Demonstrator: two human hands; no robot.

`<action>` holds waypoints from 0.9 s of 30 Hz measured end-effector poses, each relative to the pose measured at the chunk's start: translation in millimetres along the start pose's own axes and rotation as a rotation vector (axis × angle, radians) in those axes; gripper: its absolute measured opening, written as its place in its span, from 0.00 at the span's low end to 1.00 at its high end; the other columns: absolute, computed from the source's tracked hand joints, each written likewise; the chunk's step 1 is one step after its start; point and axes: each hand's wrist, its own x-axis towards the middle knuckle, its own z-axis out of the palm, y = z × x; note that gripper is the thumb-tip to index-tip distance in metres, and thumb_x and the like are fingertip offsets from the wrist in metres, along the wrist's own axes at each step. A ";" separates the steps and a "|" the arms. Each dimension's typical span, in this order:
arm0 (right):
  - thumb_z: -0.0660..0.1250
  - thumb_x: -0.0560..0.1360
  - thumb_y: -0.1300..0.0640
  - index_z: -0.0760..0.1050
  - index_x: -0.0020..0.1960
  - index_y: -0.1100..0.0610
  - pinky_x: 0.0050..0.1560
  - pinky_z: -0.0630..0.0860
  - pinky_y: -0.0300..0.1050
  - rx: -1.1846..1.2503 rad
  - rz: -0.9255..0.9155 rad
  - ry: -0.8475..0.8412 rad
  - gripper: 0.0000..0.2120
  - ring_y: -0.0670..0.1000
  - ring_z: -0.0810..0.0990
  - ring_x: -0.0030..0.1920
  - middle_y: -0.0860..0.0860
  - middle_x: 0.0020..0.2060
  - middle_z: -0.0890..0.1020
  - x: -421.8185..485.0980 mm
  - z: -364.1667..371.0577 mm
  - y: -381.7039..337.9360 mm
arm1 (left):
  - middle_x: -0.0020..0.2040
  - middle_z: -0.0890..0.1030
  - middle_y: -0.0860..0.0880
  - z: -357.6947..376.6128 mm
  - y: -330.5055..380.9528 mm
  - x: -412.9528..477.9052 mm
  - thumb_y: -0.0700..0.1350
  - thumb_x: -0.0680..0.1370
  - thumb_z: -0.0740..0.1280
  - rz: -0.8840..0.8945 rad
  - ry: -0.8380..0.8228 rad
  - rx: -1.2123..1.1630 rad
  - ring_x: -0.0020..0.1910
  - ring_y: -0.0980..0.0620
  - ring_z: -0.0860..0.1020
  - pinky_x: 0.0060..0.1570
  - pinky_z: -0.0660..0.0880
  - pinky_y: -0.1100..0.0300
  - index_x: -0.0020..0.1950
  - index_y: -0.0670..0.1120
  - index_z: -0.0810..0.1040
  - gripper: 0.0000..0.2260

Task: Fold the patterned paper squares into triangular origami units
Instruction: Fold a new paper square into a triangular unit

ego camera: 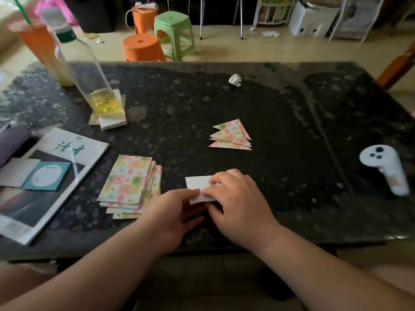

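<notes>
White-backed paper square [196,184], seemingly folded in half, lies flat, pinched by left hand [173,212] and right hand [238,203]

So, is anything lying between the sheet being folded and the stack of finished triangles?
Nothing visible does. Only bare dark table lies between the white-side-up sheet and the triangle stack farther from the person.

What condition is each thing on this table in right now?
White-faced paper sheet: pinched by left hand and right hand.
Stack of pastel patterned paper squares: unfolded, fanned.
Pastel patterned paper triangles: folded, piled.
Clear plastic bottle: capped, nearly empty.
White paper wad: crumpled.
</notes>
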 end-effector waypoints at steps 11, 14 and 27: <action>0.70 0.75 0.61 0.87 0.52 0.55 0.47 0.80 0.49 0.122 -0.042 0.009 0.10 0.52 0.79 0.51 0.48 0.49 0.83 -23.5 26.4 33.0 | 0.51 0.76 0.63 -35.5 28.5 8.8 0.43 0.80 0.66 0.625 -0.015 1.421 0.53 0.61 0.76 0.50 0.74 0.68 0.52 0.60 0.76 0.10; 0.71 0.75 0.58 0.87 0.54 0.54 0.51 0.80 0.50 0.153 -0.016 -0.004 0.10 0.50 0.79 0.54 0.47 0.52 0.84 -24.0 25.5 37.9 | 0.63 0.67 0.66 -47.2 16.9 18.2 0.49 0.78 0.69 0.846 -0.157 1.592 0.66 0.64 0.63 0.68 0.65 0.65 0.62 0.63 0.73 0.15; 0.73 0.77 0.53 0.86 0.46 0.49 0.52 0.76 0.39 0.308 0.192 -0.040 0.03 0.41 0.79 0.50 0.37 0.44 0.83 -16.7 16.7 33.2 | 0.51 0.78 0.62 -42.8 -4.8 31.8 0.52 0.81 0.67 0.949 -0.056 1.366 0.54 0.60 0.72 0.59 0.70 0.59 0.51 0.57 0.82 0.04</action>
